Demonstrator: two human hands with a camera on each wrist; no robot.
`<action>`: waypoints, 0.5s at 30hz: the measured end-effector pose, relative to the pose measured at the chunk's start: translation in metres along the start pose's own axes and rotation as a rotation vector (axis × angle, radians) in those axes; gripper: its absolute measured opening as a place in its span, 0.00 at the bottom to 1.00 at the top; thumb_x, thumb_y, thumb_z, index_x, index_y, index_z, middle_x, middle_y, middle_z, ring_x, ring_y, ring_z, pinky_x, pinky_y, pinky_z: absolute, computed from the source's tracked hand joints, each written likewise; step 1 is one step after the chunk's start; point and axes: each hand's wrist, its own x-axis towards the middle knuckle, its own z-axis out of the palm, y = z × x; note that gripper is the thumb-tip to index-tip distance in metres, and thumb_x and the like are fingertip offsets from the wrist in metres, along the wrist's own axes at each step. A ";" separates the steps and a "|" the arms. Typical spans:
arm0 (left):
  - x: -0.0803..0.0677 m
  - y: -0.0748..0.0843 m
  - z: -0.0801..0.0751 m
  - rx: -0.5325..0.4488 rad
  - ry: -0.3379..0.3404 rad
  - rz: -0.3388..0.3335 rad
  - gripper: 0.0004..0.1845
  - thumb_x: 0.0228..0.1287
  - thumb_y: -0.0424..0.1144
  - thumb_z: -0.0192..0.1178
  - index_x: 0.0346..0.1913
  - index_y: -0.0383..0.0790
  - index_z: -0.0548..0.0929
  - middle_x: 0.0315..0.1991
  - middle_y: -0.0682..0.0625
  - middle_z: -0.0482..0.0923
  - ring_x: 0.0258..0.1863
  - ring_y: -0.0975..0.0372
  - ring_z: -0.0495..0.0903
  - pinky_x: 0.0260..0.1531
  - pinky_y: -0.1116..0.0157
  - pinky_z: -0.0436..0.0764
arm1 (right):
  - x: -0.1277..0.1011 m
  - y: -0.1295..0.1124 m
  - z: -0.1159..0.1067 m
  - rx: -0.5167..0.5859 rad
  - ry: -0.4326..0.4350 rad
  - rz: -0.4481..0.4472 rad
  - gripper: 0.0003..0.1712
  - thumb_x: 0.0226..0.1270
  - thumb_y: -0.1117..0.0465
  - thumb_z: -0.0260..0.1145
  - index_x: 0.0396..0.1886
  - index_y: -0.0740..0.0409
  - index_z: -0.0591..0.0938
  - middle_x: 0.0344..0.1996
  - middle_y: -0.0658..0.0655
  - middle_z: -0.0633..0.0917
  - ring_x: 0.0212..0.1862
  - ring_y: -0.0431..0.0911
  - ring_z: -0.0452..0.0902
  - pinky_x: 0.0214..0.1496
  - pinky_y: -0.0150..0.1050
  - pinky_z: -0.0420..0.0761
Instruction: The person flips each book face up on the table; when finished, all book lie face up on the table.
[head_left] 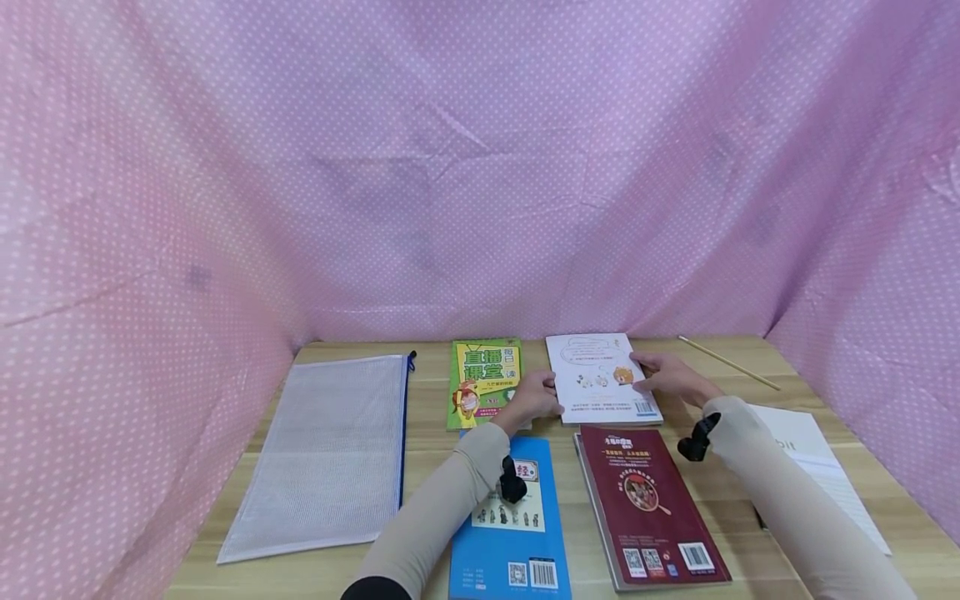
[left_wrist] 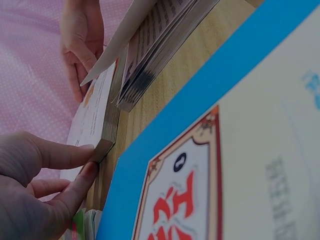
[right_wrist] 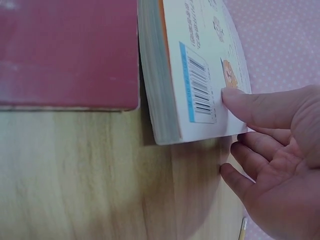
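A white book [head_left: 596,354] with small cartoon animals and a barcode on its cover lies at the back of the table, between my two hands. My left hand [head_left: 532,396] pinches its near left corner, thumb and forefinger meeting at the edge in the left wrist view. On the opposite side, my right hand [head_left: 670,377] grips the right edge. The right wrist view has that thumb on top of the cover [right_wrist: 200,120], with the other fingers at and below the edge. Left of it is a green book [head_left: 483,379], close to my left hand.
Under my left forearm lies a blue book [head_left: 487,571]. A maroon book [head_left: 645,500] sits nearer than the white one. A white mesh zip bag [head_left: 322,458] lies flat at left. A pencil [head_left: 727,362] and a white notebook [head_left: 821,467] are at right. Pink dotted cloth [head_left: 480,208] hangs behind.
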 end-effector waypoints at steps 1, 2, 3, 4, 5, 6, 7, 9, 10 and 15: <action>-0.001 0.001 0.000 0.009 0.000 0.002 0.38 0.52 0.19 0.70 0.70 0.33 0.74 0.54 0.42 0.80 0.51 0.58 0.78 0.55 0.63 0.85 | 0.000 0.000 0.000 0.004 -0.001 -0.002 0.44 0.72 0.65 0.65 0.80 0.68 0.53 0.78 0.75 0.51 0.79 0.71 0.44 0.80 0.67 0.50; -0.001 0.001 0.000 0.016 -0.001 0.005 0.39 0.53 0.19 0.70 0.70 0.33 0.74 0.55 0.42 0.80 0.51 0.58 0.78 0.55 0.63 0.85 | 0.000 0.000 0.000 0.004 -0.002 -0.005 0.44 0.72 0.65 0.65 0.80 0.68 0.53 0.78 0.75 0.51 0.79 0.71 0.44 0.80 0.67 0.50; -0.002 0.002 0.000 0.021 0.000 0.005 0.39 0.53 0.19 0.70 0.70 0.34 0.74 0.57 0.41 0.79 0.52 0.58 0.77 0.56 0.62 0.84 | 0.000 -0.001 -0.001 0.003 -0.004 -0.007 0.44 0.72 0.66 0.65 0.80 0.68 0.53 0.78 0.75 0.51 0.79 0.71 0.44 0.80 0.67 0.50; -0.002 0.002 0.000 0.029 0.002 0.005 0.38 0.53 0.19 0.70 0.70 0.34 0.75 0.56 0.42 0.79 0.51 0.59 0.77 0.54 0.63 0.85 | -0.001 -0.001 -0.001 0.001 -0.007 -0.010 0.44 0.72 0.66 0.65 0.80 0.68 0.53 0.78 0.75 0.51 0.79 0.71 0.44 0.80 0.67 0.50; -0.002 0.002 0.000 0.032 0.003 0.004 0.38 0.53 0.19 0.70 0.70 0.34 0.75 0.56 0.42 0.79 0.51 0.59 0.77 0.54 0.63 0.85 | -0.001 -0.001 -0.001 0.003 -0.009 -0.010 0.44 0.72 0.66 0.64 0.80 0.69 0.52 0.78 0.75 0.51 0.79 0.72 0.44 0.80 0.67 0.50; -0.002 0.003 0.001 0.034 0.004 0.003 0.38 0.53 0.19 0.70 0.70 0.34 0.74 0.57 0.41 0.79 0.51 0.59 0.77 0.54 0.63 0.85 | 0.000 -0.001 -0.001 0.007 -0.011 -0.011 0.44 0.72 0.67 0.64 0.80 0.69 0.52 0.78 0.75 0.51 0.79 0.71 0.44 0.80 0.66 0.50; -0.003 0.003 0.001 0.037 0.006 0.001 0.38 0.53 0.19 0.70 0.70 0.34 0.74 0.57 0.41 0.79 0.50 0.59 0.77 0.54 0.63 0.85 | 0.000 -0.001 -0.001 0.014 -0.014 -0.015 0.44 0.72 0.68 0.64 0.80 0.69 0.52 0.78 0.75 0.51 0.79 0.71 0.44 0.80 0.66 0.50; -0.002 0.003 0.001 0.040 0.011 -0.006 0.38 0.53 0.19 0.70 0.70 0.34 0.74 0.57 0.41 0.79 0.50 0.58 0.77 0.51 0.64 0.85 | -0.001 -0.001 -0.002 0.029 -0.019 -0.022 0.44 0.71 0.68 0.64 0.79 0.70 0.52 0.78 0.75 0.51 0.79 0.71 0.45 0.81 0.65 0.51; -0.002 0.003 0.002 0.042 0.011 -0.007 0.38 0.53 0.19 0.70 0.70 0.34 0.74 0.57 0.41 0.79 0.49 0.58 0.77 0.50 0.64 0.85 | -0.001 -0.001 -0.002 0.040 -0.022 -0.027 0.44 0.71 0.69 0.64 0.79 0.71 0.51 0.78 0.75 0.51 0.79 0.71 0.45 0.81 0.65 0.51; -0.001 0.002 0.002 0.047 0.009 -0.013 0.39 0.54 0.20 0.70 0.72 0.34 0.72 0.60 0.41 0.78 0.51 0.57 0.77 0.51 0.63 0.86 | -0.004 -0.003 -0.004 0.109 -0.041 -0.056 0.44 0.71 0.71 0.62 0.79 0.73 0.50 0.78 0.75 0.49 0.79 0.71 0.43 0.81 0.64 0.50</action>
